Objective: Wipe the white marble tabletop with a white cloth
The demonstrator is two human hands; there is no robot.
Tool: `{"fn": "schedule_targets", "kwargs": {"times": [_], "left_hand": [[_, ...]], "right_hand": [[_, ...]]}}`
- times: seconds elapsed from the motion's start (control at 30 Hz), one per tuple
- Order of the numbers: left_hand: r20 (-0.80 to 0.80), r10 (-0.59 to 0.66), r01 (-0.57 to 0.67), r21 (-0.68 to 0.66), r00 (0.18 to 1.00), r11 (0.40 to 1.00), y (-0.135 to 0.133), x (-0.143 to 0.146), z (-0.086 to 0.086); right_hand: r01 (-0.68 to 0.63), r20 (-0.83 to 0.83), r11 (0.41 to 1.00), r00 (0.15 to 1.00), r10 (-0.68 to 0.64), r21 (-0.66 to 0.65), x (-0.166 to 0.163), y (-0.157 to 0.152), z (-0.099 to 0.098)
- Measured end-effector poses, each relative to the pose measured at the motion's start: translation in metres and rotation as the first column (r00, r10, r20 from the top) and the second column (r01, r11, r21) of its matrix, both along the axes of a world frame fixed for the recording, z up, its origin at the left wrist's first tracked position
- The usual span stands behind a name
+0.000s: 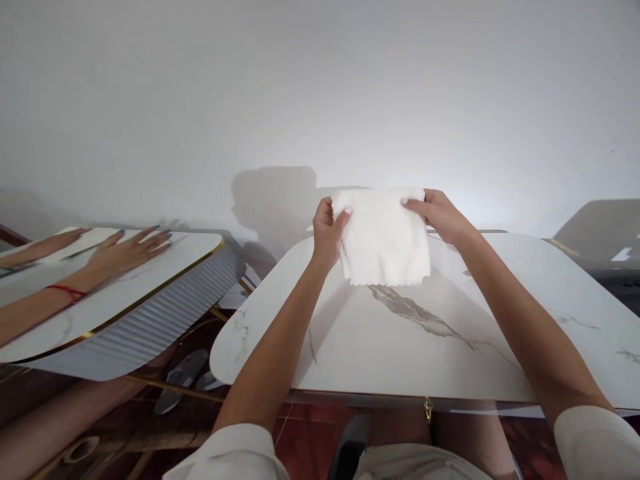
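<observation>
A white, fuzzy cloth [385, 240] with a scalloped lower edge hangs between my hands, held up above the table. My left hand [329, 231] pinches its upper left corner, thumb on the near face. At the upper right corner my right hand [441, 215] grips it the same way, with its fingers behind the cloth. The cloth looks doubled over, and its far side is hidden from me. Below it lies the white marble-patterned tabletop [400, 360], where a shadow falls.
To the left stands a second marble-look table [185, 257] with gold trim and a ribbed side. Another person's hands [125, 253] lie flat on it beside a white sheet-like piece [83, 243]. A pale wall [320, 93] rises behind both tables. Grey slippers [183, 380] are on the floor.
</observation>
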State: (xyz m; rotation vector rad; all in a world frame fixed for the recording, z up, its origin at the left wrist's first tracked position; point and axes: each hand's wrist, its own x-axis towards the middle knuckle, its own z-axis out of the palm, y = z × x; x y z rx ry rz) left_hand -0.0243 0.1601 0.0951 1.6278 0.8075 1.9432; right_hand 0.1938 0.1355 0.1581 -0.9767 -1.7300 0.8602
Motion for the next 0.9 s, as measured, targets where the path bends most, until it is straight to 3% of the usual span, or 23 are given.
{"fn": "schedule_targets", "kwargs": {"times": [0.07, 0.13, 0.2, 0.27, 0.3, 0.33, 0.4, 0.47, 0.53, 0.63, 0.7, 0.83, 0.9], "left_hand": [[-0.050, -0.059, 0.052, -0.126, 0.997, 0.991, 0.006, -0.007, -0.005], [-0.208, -0.085, 0.008, -0.346, 0.974, 0.938, 0.015, -0.020, -0.015], [-0.473, -0.062, -0.224, -0.524, 0.879, 0.822, 0.024, -0.033, -0.027], [-0.718, 0.035, -0.514, -0.462, 0.695, 0.723, 0.030, -0.040, -0.037], [-0.786, 0.092, -0.595, -0.379, 0.611, 0.709, 0.032, -0.040, -0.042], [-0.817, 0.142, -0.619, -0.297, 0.559, 0.727, 0.033, -0.037, -0.046], [-0.830, 0.165, -0.537, -0.181, 0.533, 0.824, 0.034, -0.024, -0.053], [-0.850, 0.105, -0.394, -0.127, 0.517, 0.910, 0.033, -0.006, -0.062], [-0.888, 0.022, -0.302, -0.133, 0.459, 0.944, 0.031, 0.008, -0.070], [-0.912, -0.046, -0.281, -0.173, 0.408, 0.944, 0.019, 0.012, -0.076], [-0.911, -0.022, -0.299, -0.159, 0.413, 0.941, -0.004, 0.001, -0.077], [-0.912, 0.037, -0.307, -0.098, 0.408, 0.947, -0.080, -0.045, -0.086], [-0.899, 0.055, -0.386, -0.131, 0.435, 0.913, -0.116, -0.077, -0.096]], "right_hand": [[-0.001, -0.066, 0.996, 0.998, -0.004, -0.084, -0.002, 0.007, -0.010], [0.089, 0.037, 0.983, 0.996, -0.085, -0.162, -0.002, 0.017, -0.025], [0.248, 0.321, 0.952, 0.930, -0.181, -0.182, -0.002, 0.027, -0.044], [0.346, 0.563, 0.933, 0.793, -0.235, -0.098, -0.003, 0.034, -0.060], [0.349, 0.622, 0.936, 0.744, -0.245, -0.050, -0.005, 0.036, -0.068], [0.333, 0.645, 0.943, 0.721, -0.251, -0.006, -0.010, 0.037, -0.074], [0.274, 0.645, 0.957, 0.715, -0.269, 0.096, -0.023, 0.034, -0.087], [0.201, 0.666, 0.956, 0.686, -0.293, 0.213, -0.041, 0.028, -0.100], [0.094, 0.754, 0.964, 0.606, -0.254, 0.249, -0.057, 0.020, -0.113], [0.023, 0.845, 0.976, 0.495, -0.201, 0.218, -0.071, 0.004, -0.126], [0.000, 0.870, 0.978, 0.456, -0.186, 0.209, -0.080, -0.013, -0.128], [-0.104, 0.858, 0.970, 0.493, -0.140, 0.218, -0.123, -0.062, -0.131], [-0.177, 0.849, 0.971, 0.526, -0.044, 0.160, -0.157, -0.085, -0.134]]}}
